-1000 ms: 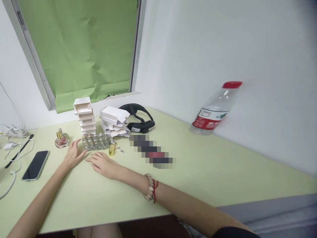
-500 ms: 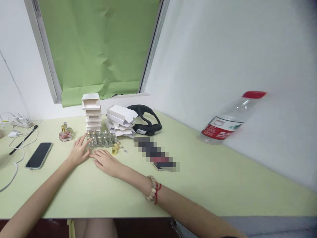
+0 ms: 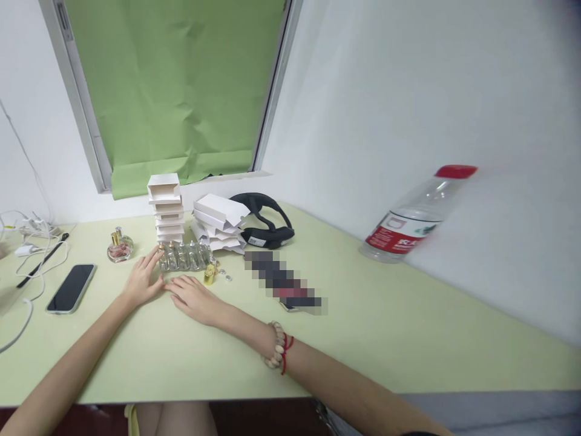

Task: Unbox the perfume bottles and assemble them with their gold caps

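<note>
A row of several clear glass perfume bottles (image 3: 184, 257) stands close together on the table. My left hand (image 3: 144, 280) is open at the row's left end, its fingertips against or just beside the nearest bottle. My right hand (image 3: 193, 297) lies flat in front of the row, fingers stretched out and pointing left, with nothing in it. The two hands nearly meet, and I cannot tell whether they touch. Right of the row are a gold cap (image 3: 209, 274) and some small clear pieces (image 3: 228, 278).
Behind the bottles rise a stack of white boxes (image 3: 165, 209), a pile of flattened boxes (image 3: 220, 212) and a black headset (image 3: 270, 235). Two perfume bottles (image 3: 120, 247), a phone (image 3: 71, 289) and cables (image 3: 43, 242) lie left. A plastic bottle (image 3: 403, 230) stands right by the wall.
The view has shifted slightly. My left fingers have drawn back a little from the front of the bottle row; my right hand stays nearly in place.
</note>
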### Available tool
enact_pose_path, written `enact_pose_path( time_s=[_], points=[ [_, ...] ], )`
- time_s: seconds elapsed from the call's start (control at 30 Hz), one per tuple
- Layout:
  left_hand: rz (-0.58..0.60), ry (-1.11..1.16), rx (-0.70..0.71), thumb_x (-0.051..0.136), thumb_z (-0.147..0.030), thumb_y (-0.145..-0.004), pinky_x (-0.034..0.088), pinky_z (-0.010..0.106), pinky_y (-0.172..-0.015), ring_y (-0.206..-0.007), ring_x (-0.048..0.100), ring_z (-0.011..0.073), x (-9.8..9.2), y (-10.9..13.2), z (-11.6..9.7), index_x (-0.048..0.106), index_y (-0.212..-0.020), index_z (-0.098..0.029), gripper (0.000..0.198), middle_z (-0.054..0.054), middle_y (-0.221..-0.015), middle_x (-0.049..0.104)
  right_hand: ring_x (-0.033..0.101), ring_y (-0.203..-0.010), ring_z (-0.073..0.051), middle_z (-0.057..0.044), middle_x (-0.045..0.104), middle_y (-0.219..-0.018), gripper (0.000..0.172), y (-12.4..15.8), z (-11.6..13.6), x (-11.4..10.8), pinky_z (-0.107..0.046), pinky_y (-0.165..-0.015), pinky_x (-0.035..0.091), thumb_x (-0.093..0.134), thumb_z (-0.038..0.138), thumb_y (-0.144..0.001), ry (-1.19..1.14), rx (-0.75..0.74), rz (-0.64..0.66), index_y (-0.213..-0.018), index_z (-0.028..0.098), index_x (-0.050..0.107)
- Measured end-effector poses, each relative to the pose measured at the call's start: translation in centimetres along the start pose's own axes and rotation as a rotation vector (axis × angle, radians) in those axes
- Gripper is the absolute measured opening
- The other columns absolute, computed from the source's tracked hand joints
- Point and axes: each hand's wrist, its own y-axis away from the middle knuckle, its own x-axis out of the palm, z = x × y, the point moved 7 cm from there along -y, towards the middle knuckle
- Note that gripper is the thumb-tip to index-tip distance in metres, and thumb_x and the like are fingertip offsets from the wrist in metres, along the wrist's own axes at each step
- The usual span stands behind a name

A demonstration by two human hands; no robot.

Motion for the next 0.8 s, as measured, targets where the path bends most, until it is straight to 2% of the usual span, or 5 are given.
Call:
enact_pose_path(
  time_s=[0.23, 0.37, 0.47, 0.6, 0.8],
  points=[
    [-0.118, -0.017, 0.05, 0.044, -0.023, -0.087, 0.044, 0.043, -0.102, -0.121, 0.053, 0.0253, -1.2, 0.0, -0.8, 0.049, -0.127, -0.02, 0.041, 0.013, -0.13, 0.055, 0.053, -0.109, -0.023, -0.012, 0.062, -0.111, 0.029, 0.1, 0.1, -0.2, -0.043, -0.099, 0.042, 0.042, 0.019, -0.096, 0.01, -0.018, -0.01, -0.119, 0.016, 0.06],
    [-0.189, -0.016, 0.005, 0.043, -0.026, -0.088, 0.048, 0.04, -0.091, -0.101, 0.058, 0.0234, -1.7, 0.2, -0.5, 0.044, -0.128, -0.018, 0.041, 0.011, -0.108, 0.06, 0.053, -0.109, -0.023, -0.012, 0.063, -0.111, 0.03, 0.0, 0.1, -0.3, -0.042, -0.098, 0.042, 0.043, 0.019, -0.096, -0.011, -0.008, -0.007, -0.121, 0.016, 0.06],
    [-0.218, -0.011, -0.015, 0.043, -0.03, -0.089, 0.047, 0.039, -0.088, -0.097, 0.056, 0.0228, -1.8, 0.2, -0.2, 0.042, -0.127, -0.015, 0.04, 0.011, -0.105, 0.058, 0.052, -0.111, -0.023, -0.012, 0.062, -0.113, 0.031, 0.0, 0.1, -0.4, -0.041, -0.099, 0.041, 0.043, 0.018, -0.096, -0.025, 0.005, 0.011, -0.123, 0.017, 0.059],
    [-0.178, 0.019, -0.077, 0.042, -0.031, -0.089, 0.044, 0.041, -0.093, -0.104, 0.053, 0.0241, -1.3, -0.1, 0.7, 0.047, -0.116, -0.017, 0.031, 0.011, -0.11, 0.057, 0.051, -0.112, -0.023, -0.011, 0.062, -0.115, 0.034, 0.0, 0.2, -0.3, -0.042, -0.099, 0.04, 0.042, 0.019, -0.097, -0.031, 0.013, 0.021, -0.127, 0.018, 0.058],
    [-0.118, 0.148, -0.153, 0.042, -0.031, -0.085, 0.046, 0.038, -0.086, -0.093, 0.055, 0.021, -0.6, -0.2, 2.1, 0.044, -0.106, -0.018, 0.025, 0.008, -0.1, 0.057, 0.052, -0.109, -0.022, -0.01, 0.063, -0.113, 0.033, 0.0, 0.1, -0.4, -0.041, -0.098, 0.04, 0.043, 0.019, -0.096, -0.033, -0.026, -0.009, -0.125, 0.02, 0.059]
  ],
)
